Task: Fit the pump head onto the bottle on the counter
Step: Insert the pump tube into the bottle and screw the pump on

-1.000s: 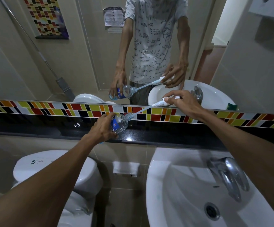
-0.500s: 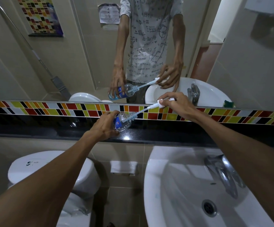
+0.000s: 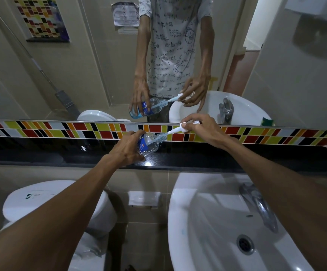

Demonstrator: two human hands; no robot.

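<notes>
Head view showed the left hand (image 3: pixel 126 148) wrapped around the tilted bottle (image 3: pixel 148 142) above the counter (image 3: pixel 198 156). The right hand (image 3: pixel 201 128) pinched the pump head (image 3: pixel 184 127), its tube partly inside the neck; seating remained.

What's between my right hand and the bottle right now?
In the head view, only the pump head's tube spans from the right hand into the bottle.

The clear bottle (image 3: pixel 149 143) carries a blue label; its pump head (image 3: pixel 186 127) is white. Behind the black tabletop (image 3: pixel 237 159) runs a tile strip (image 3: pixel 61 130) in red, yellow, orange, black and white.
</notes>
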